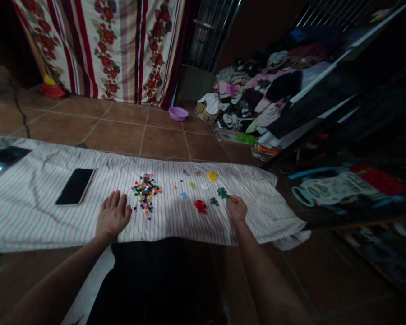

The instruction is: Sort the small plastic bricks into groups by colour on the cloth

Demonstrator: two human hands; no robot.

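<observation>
My left hand (pixel 114 213) lies flat with its fingers stretched out on the striped cloth (pixel 176 225), just left of a mixed heap of small colourful beads (pixel 145 192). My right hand (pixel 237 208) has its fingertips pinched together at the right edge of a dark green bead pile (pixel 222 193); what sits between them is too small to make out. Close by are a red pile (pixel 200 206), a dark grey pile (pixel 214 201), a white pile (pixel 205 186) and a yellow pile (pixel 213 176). Smaller groups include light blue (pixel 183 195), lime green (pixel 192 185) and tan beads (pixel 197 173).
A phone (pixel 75 186) lies left of my left hand, with another dark, shiny device (pixel 6 160) at the far left. Beyond the cloth, a purple basin (pixel 178 113) stands on the tiled floor near a heap of clothes (pixel 257 90). A flowered curtain (pixel 122 49) hangs behind.
</observation>
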